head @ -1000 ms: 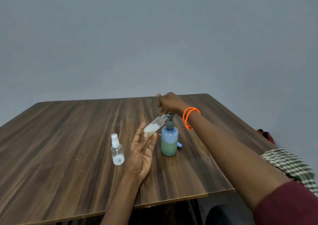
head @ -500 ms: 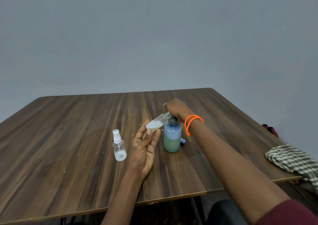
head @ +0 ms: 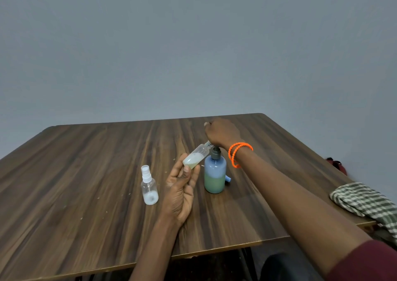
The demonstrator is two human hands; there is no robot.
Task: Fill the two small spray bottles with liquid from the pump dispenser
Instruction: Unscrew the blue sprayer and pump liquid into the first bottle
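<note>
A blue pump dispenser (head: 215, 176), about half full of greenish liquid, stands upright near the middle of the wooden table (head: 86, 173). My right hand (head: 222, 133), with orange bracelets at the wrist, covers the pump head with curled fingers. My left hand (head: 182, 186) pinches an open small spray bottle (head: 196, 156) between thumb and fingers. This bottle is tilted, its neck up against the dispenser's spout, with pale liquid pooled in its lower end. A second small spray bottle (head: 149, 186), capped, stands upright to the left with a little whitish liquid at the bottom.
A small light-blue piece (head: 228, 179) lies on the table right behind the dispenser. A checked cloth (head: 365, 203) hangs at the table's right edge. A dark red object (head: 337, 164) sits beyond that edge. The table's front edge runs close below my forearms.
My right hand pushed down on the pump head from a raised position and now sits slightly higher over it. The tilted bottle stays at the spout. The view shifted a little.
</note>
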